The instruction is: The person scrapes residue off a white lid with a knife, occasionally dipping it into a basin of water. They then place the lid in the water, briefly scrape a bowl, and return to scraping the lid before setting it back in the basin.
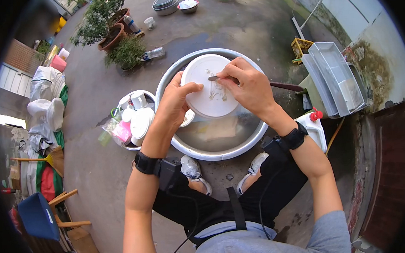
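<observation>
A round white lid (199, 99) with brownish marks on its face is tilted up over a large metal basin (199, 153). My left hand (176, 98) grips its left edge, thumb on the face. Pinched in my right hand (246, 85) is a small dark flat tool (213, 78), its end against the marks. Water fills the basin below, with a tan flat piece (221, 128) in it. Part of another white round item (188, 118) shows beside my left wrist.
Left of the basin, a smaller bowl holds white containers (142, 123). Potted plants (126, 50) and a bottle (154, 54) are beyond. At right are clear plastic bins (335, 73) and a white jug with a red cap (313, 127). A blue stool (38, 216) lies at left.
</observation>
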